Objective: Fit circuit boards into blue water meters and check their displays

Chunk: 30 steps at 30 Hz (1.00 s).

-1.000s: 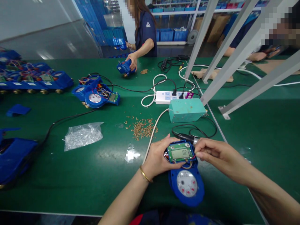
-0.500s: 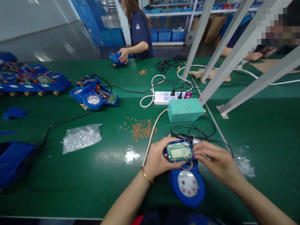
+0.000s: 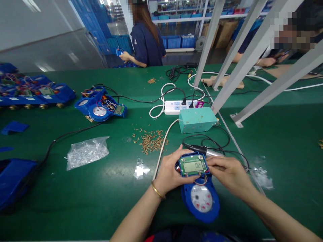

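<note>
Low in front of me is a blue water meter (image 3: 214, 198) with a round dial (image 3: 202, 198). Its display unit (image 3: 193, 166), a green circuit board with a small screen in a blue frame, is tilted up towards me. My left hand (image 3: 168, 171) is wrapped around the frame's left side, thumb along the lower edge. Thumb and fingers of my right hand (image 3: 228, 173) pinch at the frame's right edge; whatever is between them is hidden. Thin wires run from the board down to the meter. Just behind lies an electric screwdriver (image 3: 199, 149) with a metal front.
Loose brass screws (image 3: 151, 142) lie beyond my left hand, near a bag of small clear parts (image 3: 87, 153). A turquoise box (image 3: 198, 121) and a power strip (image 3: 174, 107) stand behind. More meters (image 3: 99, 109) are at left. A co-worker (image 3: 146, 40) stands across the table.
My view has shifted slightly. My right fingers have closed in a little at the frame's edge, while my left hand keeps its hold. The co-worker has turned left with a blue part.
</note>
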Tool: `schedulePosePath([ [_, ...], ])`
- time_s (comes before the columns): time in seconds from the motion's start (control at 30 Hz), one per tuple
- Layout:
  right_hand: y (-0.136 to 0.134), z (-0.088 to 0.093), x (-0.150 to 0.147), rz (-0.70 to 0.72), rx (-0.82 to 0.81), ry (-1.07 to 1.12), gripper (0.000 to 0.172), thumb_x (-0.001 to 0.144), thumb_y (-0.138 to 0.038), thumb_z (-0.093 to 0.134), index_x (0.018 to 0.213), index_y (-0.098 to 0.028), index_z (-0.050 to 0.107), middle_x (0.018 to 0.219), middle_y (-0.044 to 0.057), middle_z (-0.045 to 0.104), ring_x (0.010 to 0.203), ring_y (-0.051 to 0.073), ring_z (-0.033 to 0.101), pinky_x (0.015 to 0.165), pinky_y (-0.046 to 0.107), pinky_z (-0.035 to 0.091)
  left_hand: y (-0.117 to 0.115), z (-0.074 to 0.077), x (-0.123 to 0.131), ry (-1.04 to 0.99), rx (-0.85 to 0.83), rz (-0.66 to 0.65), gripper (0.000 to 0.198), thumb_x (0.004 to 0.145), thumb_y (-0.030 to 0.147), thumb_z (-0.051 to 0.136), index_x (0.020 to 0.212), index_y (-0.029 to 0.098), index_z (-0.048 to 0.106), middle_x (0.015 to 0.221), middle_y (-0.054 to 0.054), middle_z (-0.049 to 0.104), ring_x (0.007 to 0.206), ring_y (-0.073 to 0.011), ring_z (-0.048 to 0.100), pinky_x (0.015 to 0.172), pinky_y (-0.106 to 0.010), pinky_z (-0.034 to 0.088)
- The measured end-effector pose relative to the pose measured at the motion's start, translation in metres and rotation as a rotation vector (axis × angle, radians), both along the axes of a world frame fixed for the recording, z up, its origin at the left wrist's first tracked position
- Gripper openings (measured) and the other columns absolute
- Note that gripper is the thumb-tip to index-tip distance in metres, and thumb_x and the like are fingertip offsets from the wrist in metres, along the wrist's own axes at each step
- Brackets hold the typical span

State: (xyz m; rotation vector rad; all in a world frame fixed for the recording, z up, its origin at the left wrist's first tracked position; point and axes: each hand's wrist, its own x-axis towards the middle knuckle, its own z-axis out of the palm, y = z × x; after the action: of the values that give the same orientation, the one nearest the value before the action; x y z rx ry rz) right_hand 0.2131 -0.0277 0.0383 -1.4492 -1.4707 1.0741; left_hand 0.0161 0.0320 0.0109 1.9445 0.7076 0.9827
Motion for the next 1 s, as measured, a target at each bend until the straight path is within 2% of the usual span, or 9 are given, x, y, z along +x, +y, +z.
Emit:
schedulePosePath([
  [0.1, -0.002, 0.006, -0.008, -0.035, -0.171, 0.178, 0.022, 0.076, -0.042, 0.074, 0.071, -0.020, 0.075, 0.071, 0.005, 0.072, 0.062, 0.020, 0.066, 0.060, 0.029, 0.056, -0.001, 0.001, 0.000, 0.009, 0.001, 0.014, 0.057, 0.064, 0.030, 0.083, 0.116, 0.021, 0.060, 0.113, -0.004, 0.073, 0.101, -0.0220, 0.071, 0.119, -0.050, 0.036],
  [0.2, -0.006, 0.012, -0.014, -0.044, -0.290, 0.371, 0.024, 0.073, -0.043, 0.079, 0.076, -0.020, 0.076, 0.073, 0.005, 0.073, 0.064, 0.019, 0.067, 0.070, 0.031, 0.058, -0.001, 0.001, -0.001, 0.013, 0.010, 0.032, 0.057, 0.064, 0.029, 0.082, 0.115, 0.021, 0.060, 0.111, -0.003, 0.073, 0.098, -0.0219, 0.072, 0.120, -0.050, 0.034],
  [0.4, -0.017, 0.011, -0.023, -0.148, -0.296, 0.692, 0.029, 0.083, -0.047, 0.071, 0.092, -0.021, 0.078, 0.092, 0.009, 0.075, 0.082, 0.021, 0.069, 0.084, 0.036, 0.056, -0.003, 0.000, -0.001, 0.038, 0.030, 0.076, 0.055, 0.064, 0.032, 0.082, 0.114, 0.022, 0.060, 0.108, -0.003, 0.074, 0.102, -0.0250, 0.072, 0.120, -0.052, 0.033],
  [0.5, -0.019, 0.009, -0.030, -0.141, -0.308, 0.720, 0.030, 0.089, -0.046, 0.065, 0.095, -0.020, 0.078, 0.094, 0.010, 0.074, 0.089, 0.023, 0.068, 0.088, 0.039, 0.054, -0.003, 0.002, 0.001, 0.022, 0.037, 0.080, 0.056, 0.065, 0.033, 0.083, 0.115, 0.022, 0.060, 0.108, -0.002, 0.074, 0.099, -0.0237, 0.072, 0.120, -0.052, 0.033],
  [0.67, -0.021, 0.009, -0.039, -0.213, -0.259, 0.737, 0.030, 0.088, -0.048, 0.065, 0.091, -0.021, 0.076, 0.090, 0.008, 0.074, 0.091, 0.025, 0.067, 0.083, 0.039, 0.055, -0.004, 0.001, 0.005, -0.029, 0.047, 0.073, 0.058, 0.065, 0.030, 0.083, 0.117, 0.022, 0.059, 0.109, -0.002, 0.073, 0.096, -0.0222, 0.072, 0.121, -0.053, 0.031],
  [0.8, -0.023, 0.005, -0.039, -0.258, -0.216, 0.654, 0.032, 0.088, -0.049, 0.064, 0.087, -0.019, 0.074, 0.093, 0.008, 0.072, 0.091, 0.025, 0.065, 0.079, 0.036, 0.054, -0.005, -0.001, 0.005, -0.035, 0.043, 0.076, 0.059, 0.065, 0.028, 0.083, 0.118, 0.022, 0.059, 0.110, -0.002, 0.073, 0.098, -0.0217, 0.072, 0.121, -0.053, 0.030],
  [0.9, -0.023, 0.000, -0.038, -0.309, -0.153, 0.544, 0.031, 0.087, -0.048, 0.065, 0.081, -0.019, 0.073, 0.101, 0.009, 0.069, 0.094, 0.024, 0.062, 0.082, 0.035, 0.053, -0.005, -0.002, 0.005, -0.035, 0.047, 0.091, 0.058, 0.066, 0.029, 0.083, 0.118, 0.022, 0.058, 0.109, -0.002, 0.073, 0.099, -0.0220, 0.071, 0.121, -0.053, 0.031],
  [1.0, -0.022, -0.002, -0.040, -0.375, -0.144, 0.558, 0.028, 0.083, -0.047, 0.071, 0.088, -0.019, 0.075, 0.103, 0.009, 0.071, 0.093, 0.024, 0.064, 0.083, 0.036, 0.055, -0.006, -0.001, 0.004, -0.012, 0.058, 0.104, 0.057, 0.067, 0.030, 0.082, 0.118, 0.021, 0.058, 0.110, -0.003, 0.073, 0.099, -0.0224, 0.071, 0.121, -0.055, 0.030],
])
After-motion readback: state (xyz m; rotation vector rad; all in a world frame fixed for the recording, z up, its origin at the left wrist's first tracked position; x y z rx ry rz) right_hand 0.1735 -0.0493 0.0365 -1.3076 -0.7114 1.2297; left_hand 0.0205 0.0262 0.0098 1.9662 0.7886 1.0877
